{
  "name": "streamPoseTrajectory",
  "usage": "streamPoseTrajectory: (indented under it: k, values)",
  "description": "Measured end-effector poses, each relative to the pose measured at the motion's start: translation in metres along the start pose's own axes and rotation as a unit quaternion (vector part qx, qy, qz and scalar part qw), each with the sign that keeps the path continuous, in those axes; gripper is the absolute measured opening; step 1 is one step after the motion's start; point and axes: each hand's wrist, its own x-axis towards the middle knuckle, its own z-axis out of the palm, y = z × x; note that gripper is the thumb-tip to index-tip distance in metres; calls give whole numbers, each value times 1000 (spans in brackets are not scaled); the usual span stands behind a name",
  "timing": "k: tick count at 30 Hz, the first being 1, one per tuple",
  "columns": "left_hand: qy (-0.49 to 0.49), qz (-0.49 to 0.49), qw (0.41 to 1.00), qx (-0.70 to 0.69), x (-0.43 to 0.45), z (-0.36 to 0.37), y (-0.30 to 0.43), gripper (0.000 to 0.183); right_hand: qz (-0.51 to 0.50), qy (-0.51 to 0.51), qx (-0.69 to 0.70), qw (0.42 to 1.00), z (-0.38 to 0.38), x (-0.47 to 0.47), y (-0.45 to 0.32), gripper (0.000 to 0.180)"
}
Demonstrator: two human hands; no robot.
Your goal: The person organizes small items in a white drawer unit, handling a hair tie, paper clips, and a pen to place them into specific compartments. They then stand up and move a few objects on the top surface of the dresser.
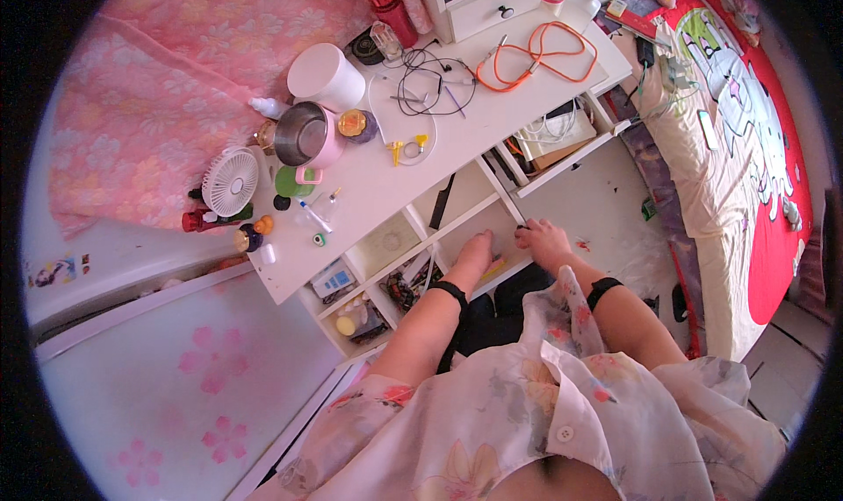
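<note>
My left hand (475, 257) reaches down into the front right compartment of a pulled-out white divided drawer (454, 229). Its fingertips are partly hidden, so I cannot tell whether it holds anything. Close to its wrist, a yellow strip (494, 268) lies in that compartment. My right hand (548, 241) is at the drawer's right side wall, fingers bent around a small dark object (522, 227) too small to identify. A black comb (442, 201) lies in the compartment behind. Further left, other compartments hold a blue-and-white packet (333, 281) and a jumble of small items (406, 289).
The white desk (369, 204) carries a small fan (230, 181), a pink pot (323, 135), a white canister (326, 76), earphones (428, 83) and an orange cord (537, 56). A second open drawer (560, 165) juts out at right, near a bed (698, 191).
</note>
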Motion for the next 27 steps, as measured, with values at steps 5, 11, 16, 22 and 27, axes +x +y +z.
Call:
streamPoseTrajectory:
  k: [5, 11, 16, 22, 27]
  values:
    - [-53, 117, 831, 542, -36, 28, 49, 46, 13, 12, 7, 1000, 12, -7, 14, 22]
    - [43, 343, 778, 524, -60, -3, 56, 40, -8, 19, 25, 999, 10, -1, 9, 20]
    - [116, 292, 860, 402, -125, -34, 163, 28, 18, -4, 42, 999, 9, -6, 17, 19]
    - [439, 435, 633, 466, -143, -138, 198, 49, -9, -11, 29, 999, 3, -4, 16, 18]
    - [447, 235, 664, 551, -137, -170, 194, 76, 11, -17, 24, 1000, 3, -4, 14, 27]
